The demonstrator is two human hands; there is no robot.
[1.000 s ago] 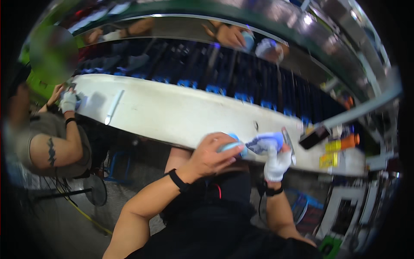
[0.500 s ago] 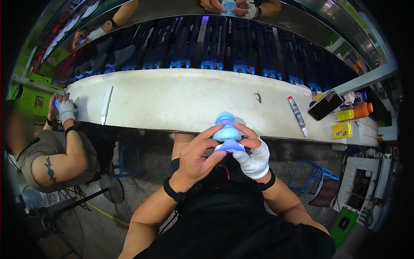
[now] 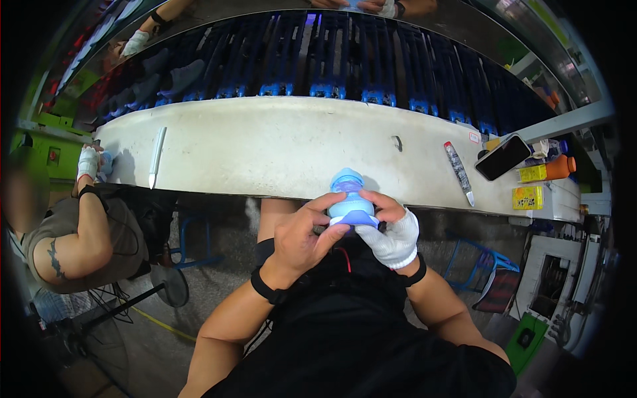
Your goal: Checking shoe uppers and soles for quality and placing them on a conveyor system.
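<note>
Between my two hands is a small light-blue and violet piece (image 3: pixel 353 204) with a rounded tip, a narrow middle and a pale flared lower edge; its exact kind is unclear. My left hand (image 3: pixel 302 231), bare, pinches its left side, thumb low by the flared edge and index finger at the narrow middle. On the other side my right hand (image 3: pixel 393 235), in a white glove that leaves the index fingertip bare, grips it with thumb and fingers. The piece is held above the near edge of the pale worktable (image 3: pixel 265 149), its tip pointing away from me.
A white-handled knife (image 3: pixel 158 158) lies at the table's left, a red-tipped cutter (image 3: pixel 458 174) at its right. A phone (image 3: pixel 503 158), an orange bottle (image 3: pixel 561 168) and a yellow box (image 3: pixel 528 198) stand beyond. A dark slatted conveyor (image 3: pixel 325 60) runs behind; a co-worker (image 3: pixel 73 239) sits left.
The view has shifted slightly. My hands still hold the piece, tilted a little differently, with the right thumb moved along its lower edge. The co-worker's arm has moved.
</note>
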